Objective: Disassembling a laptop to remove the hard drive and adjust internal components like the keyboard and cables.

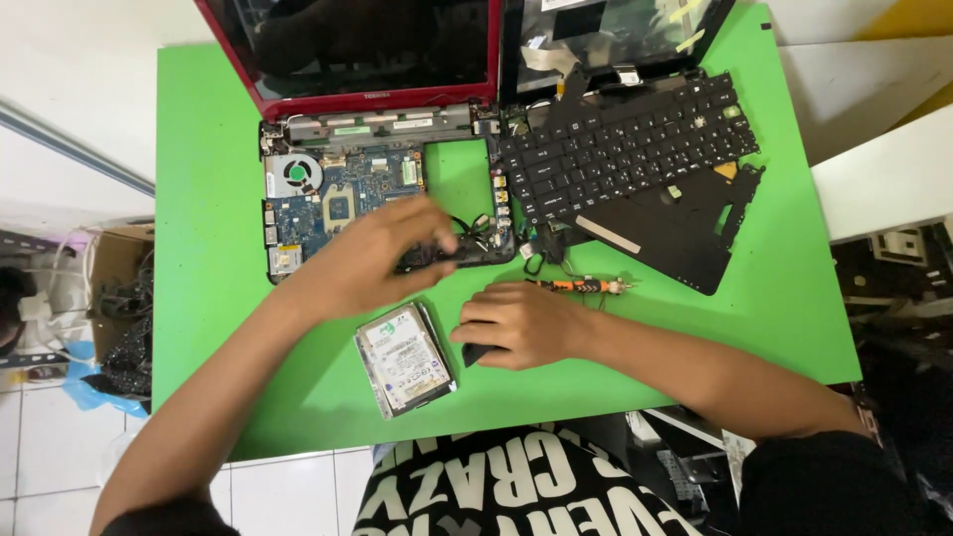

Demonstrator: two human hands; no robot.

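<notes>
Seen from above, a black shirt with white lettering [516, 486] fills the bottom edge, and from it two bare forearms stretch over a bright green table [208, 199]. Resting palm-down near the table's front, the right hand [516, 326] has its fingers curled over a small dark object [475, 354] that is mostly hidden; whether it is gripped or merely covered cannot be told. Just beside it, to the person's left, a silver hard drive [404, 359] lies flat and tilted, touched by neither hand. Further out, the left hand [372, 260] hovers blurred over an exposed blue motherboard [338, 203], its fingertips pinched on a dark strip-shaped part [467, 256] at the board's near edge. An orange-handled screwdriver [576, 286] lies just beyond the right hand. Behind sit a red laptop lid [367, 50], a round cooling fan [296, 174] and a detached black keyboard [625, 139] atop a black casing [675, 233].
</notes>
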